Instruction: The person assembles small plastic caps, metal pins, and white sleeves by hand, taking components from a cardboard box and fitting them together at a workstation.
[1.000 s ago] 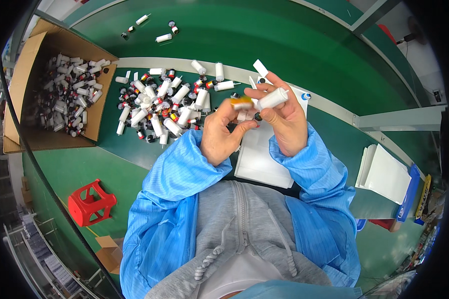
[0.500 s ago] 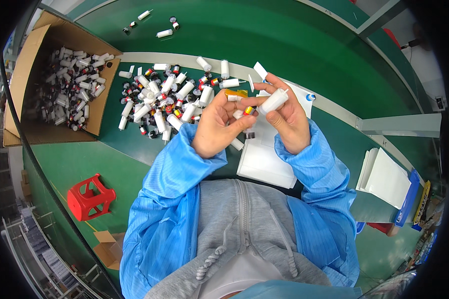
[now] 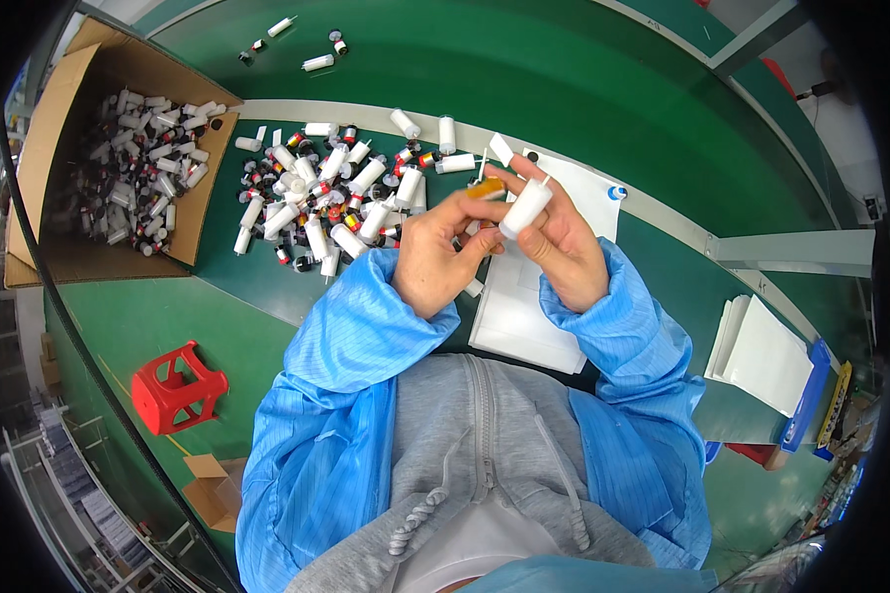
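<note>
My right hand (image 3: pixel 572 259) grips a white plastic cylinder (image 3: pixel 527 208) with a thin stem at its upper end, between thumb and fingers. Close against it, my left hand (image 3: pixel 440 247) is closed, its thumb and fingertips meeting at the cylinder's lower left. An amber, shiny piece (image 3: pixel 485 189), smeared by motion, sticks up over the left fingers. What lies inside the left fingers is mostly hidden. A small white flat tab (image 3: pixel 501 149) shows by the right fingertips. Left of my hands spreads a pile of similar white cylinders (image 3: pixel 368 178) mixed with small black, red and yellow banded parts.
A cardboard box (image 3: pixel 54 168) full of the same parts stands at the left. White sheets (image 3: pixel 524 326) lie under my hands, and more papers (image 3: pixel 766 351) lie at the right beside a blue strip. A small blue-and-white roll (image 3: pixel 617 193) sits farther back. A red stool (image 3: pixel 180 387) stands on the floor.
My left hand has turned and come closer to the right one, and the amber piece moved right with it. The red-and-yellow banded part between the fingers is now hidden. The white cylinder stands more upright.
</note>
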### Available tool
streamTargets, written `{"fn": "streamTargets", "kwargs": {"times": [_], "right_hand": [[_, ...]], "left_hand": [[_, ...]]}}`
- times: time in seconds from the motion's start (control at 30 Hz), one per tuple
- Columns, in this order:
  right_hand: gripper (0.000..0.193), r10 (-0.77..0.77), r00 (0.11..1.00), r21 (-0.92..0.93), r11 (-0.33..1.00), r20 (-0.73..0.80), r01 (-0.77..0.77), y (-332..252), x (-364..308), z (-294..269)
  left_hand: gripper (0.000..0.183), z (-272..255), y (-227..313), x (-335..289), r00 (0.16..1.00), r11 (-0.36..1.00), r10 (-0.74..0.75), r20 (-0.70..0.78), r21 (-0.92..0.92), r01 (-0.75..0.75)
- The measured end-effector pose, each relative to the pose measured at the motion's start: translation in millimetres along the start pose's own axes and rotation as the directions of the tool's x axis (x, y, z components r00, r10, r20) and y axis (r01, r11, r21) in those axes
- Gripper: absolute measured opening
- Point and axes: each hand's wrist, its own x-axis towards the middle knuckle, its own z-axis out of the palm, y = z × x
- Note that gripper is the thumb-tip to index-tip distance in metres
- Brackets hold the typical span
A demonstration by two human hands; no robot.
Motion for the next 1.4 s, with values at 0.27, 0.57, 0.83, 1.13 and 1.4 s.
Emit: {"fn": "streamTargets", "kwargs": {"times": [0.27,0.57,0.83,1.13,1.4], "right_hand": [[0.079,-0.025,0.992,0.049,0.999,0.12,0.019,-4,6,-17],[0.078,-0.056,0.996,0.12,0.992,0.076,0.047,2,11,-21],[0.07,-0.141,0.895,-0.089,0.989,-0.424,0.114,-4,9,-17],[0.061,0.126,0.95,0.232,0.971,-0.285,-0.059,-12,-5,3],[0.06,0.062,0.94,0.101,0.994,-0.336,-0.029,-2,-2,10]], "left_hand": [[0.028,-11,-3,1,0.95,0.443,-0.233,0.207,-0.847,0.293],[0.029,-10,-20,-1,0.87,0.028,-0.139,0.473,-0.876,0.481],[0.037,-7,8,-6,0.876,0.254,-0.226,0.426,-0.843,0.475],[0.038,-2,9,-5,0.956,0.661,-0.281,0.086,-0.704,0.258],[0.033,4,9,-8,0.992,0.788,-0.123,-0.016,-0.609,0.088]]}}
